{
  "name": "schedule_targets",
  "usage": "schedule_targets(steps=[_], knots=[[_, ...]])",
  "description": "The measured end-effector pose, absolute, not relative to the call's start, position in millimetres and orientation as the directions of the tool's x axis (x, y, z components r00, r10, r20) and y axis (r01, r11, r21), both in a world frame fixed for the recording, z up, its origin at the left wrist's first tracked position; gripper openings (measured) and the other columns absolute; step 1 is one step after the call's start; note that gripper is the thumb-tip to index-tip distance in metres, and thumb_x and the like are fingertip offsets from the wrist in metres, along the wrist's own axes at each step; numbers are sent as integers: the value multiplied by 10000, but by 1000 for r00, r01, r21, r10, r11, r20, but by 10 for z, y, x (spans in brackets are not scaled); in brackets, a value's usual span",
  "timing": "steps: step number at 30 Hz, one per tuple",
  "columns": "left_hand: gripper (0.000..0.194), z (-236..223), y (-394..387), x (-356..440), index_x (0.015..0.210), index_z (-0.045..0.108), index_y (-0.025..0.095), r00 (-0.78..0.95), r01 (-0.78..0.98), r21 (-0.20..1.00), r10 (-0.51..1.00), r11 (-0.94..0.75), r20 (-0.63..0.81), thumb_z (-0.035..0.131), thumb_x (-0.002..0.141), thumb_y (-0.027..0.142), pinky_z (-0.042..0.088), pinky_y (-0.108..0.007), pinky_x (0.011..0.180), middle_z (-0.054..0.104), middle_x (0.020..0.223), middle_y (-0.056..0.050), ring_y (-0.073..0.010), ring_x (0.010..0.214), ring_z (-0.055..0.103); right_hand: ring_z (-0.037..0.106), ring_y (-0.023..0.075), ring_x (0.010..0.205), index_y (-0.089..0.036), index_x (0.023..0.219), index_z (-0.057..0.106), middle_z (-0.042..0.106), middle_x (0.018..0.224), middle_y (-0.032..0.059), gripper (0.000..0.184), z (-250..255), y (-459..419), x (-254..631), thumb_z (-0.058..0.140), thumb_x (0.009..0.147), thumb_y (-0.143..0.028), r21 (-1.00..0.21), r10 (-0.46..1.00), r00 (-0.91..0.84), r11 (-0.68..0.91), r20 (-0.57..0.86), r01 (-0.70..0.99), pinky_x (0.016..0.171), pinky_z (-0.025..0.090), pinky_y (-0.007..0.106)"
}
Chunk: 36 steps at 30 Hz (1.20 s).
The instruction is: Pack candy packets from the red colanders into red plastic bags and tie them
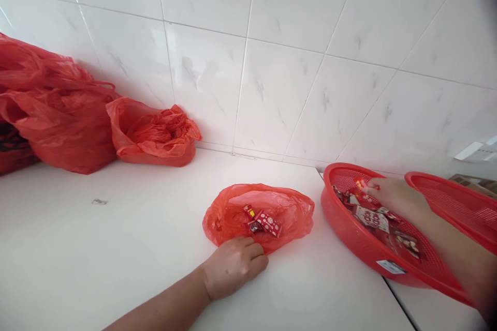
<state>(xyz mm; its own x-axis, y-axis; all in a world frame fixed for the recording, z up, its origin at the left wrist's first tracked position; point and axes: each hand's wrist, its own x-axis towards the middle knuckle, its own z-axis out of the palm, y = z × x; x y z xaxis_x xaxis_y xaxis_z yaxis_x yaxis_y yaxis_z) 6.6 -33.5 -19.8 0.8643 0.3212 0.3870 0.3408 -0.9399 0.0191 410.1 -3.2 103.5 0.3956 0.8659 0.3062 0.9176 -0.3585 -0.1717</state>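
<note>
An opened red plastic bag lies on the white tabletop, its mouth facing up. Inside it are several small wrapped sweets, among them a red packet with white dots. My left hand is closed on the bag's near edge. Over to the right, my right hand reaches into a round red plastic basket, its fingers pinching a small red-and-yellow wrapped sweet. Below that hand, the basket holds several packets, including a white one with red print.
Filled red plastic bags stand against the tiled wall at the left, with a smaller open red bag beside them. A second red basket sits at the far right. A scrap of clear wrapper lies on the table.
</note>
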Motion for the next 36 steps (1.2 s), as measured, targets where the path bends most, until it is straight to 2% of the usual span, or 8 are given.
schedule_targets(steps=[3, 6, 11, 19, 24, 28, 32, 36], knots=[[370, -191, -346, 70, 851, 593, 173, 861, 341, 15, 318, -940, 397, 235, 935, 129, 386, -271, 594, 589, 740, -42, -156, 646, 513, 546, 179, 765, -235, 838, 639, 652, 940, 74, 279, 1282, -162, 3717, 483, 814, -465, -189, 817, 386, -337, 428, 922, 621, 327, 301], [341, -182, -361, 72, 857, 585, 171, 857, 345, -11, 311, -938, 412, 257, 931, 115, 385, -269, 595, 586, 738, -37, -153, 653, 517, 577, 160, 801, -264, 853, 640, 661, 954, 15, 188, 1363, -274, 3158, 558, 783, -418, -348, 839, 303, -147, 453, 926, 667, 382, 263], [295, -205, -360, 54, 867, 583, 170, 837, 372, -51, 311, -927, 450, 300, 925, 109, 383, -272, 573, 583, 740, -31, -146, 639, 509, 585, 155, 730, -261, 764, 659, 660, 830, -12, 184, 973, -251, 2283, 510, 823, -351, -316, 941, -124, 227, 313, 921, 655, 402, 268], [290, -253, -304, 25, 830, 588, 173, 814, 407, -22, 351, -913, 462, 321, 914, 99, 423, -279, 638, 590, 750, -35, -155, 690, 529, 598, 188, 922, -282, 1012, 643, 644, 1036, 13, 238, 360, -72, 1710, 553, 807, -360, -372, 913, -245, 363, 327, 855, 784, 468, 314], [401, -215, -265, 32, 1225, 480, 205, 703, 574, 71, 535, -816, 468, 545, 834, 270, 368, -501, 943, 508, 1271, -119, -304, 1126, 475, 446, 266, 1183, -194, 1118, 607, 485, 1280, 125, 308, 207, -169, 2003, 479, 855, -289, -165, 761, -56, 211, 647, 963, 991, 365, 439], [418, -271, -171, 1, 1248, 455, 217, 639, 664, 103, 634, -740, 435, 511, 835, 182, 337, -524, 967, 542, 1247, -107, -288, 1104, 502, 378, 318, 1245, -137, 1219, 514, 422, 1329, 180, 406, 61, -278, 2261, 464, 857, -313, -150, 685, 85, 36, 724, 988, 1004, 337, 489], [398, -288, -110, -35, 1187, 497, 207, 612, 696, 103, 662, -711, 432, 433, 824, 57, 413, -430, 865, 582, 1179, -89, -239, 983, 556, 479, 340, 1166, -113, 1357, 330, 465, 1299, 211, 657, 12, -321, 2349, 448, 833, -492, -334, 814, 291, -127, 504, 934, 853, 456, 455], [400, -187, -119, -103, 1176, 516, 212, 586, 683, 97, 623, -724, 518, 584, 808, 353, 402, -435, 874, 569, 1192, -108, -274, 1022, 531, 621, 325, 898, -168, 1284, 419, 627, 1058, 158, 637, 110, -339, 2410, 410, 805, -589, -438, 935, 345, -278, 81, 855, 700, 479, 436]])
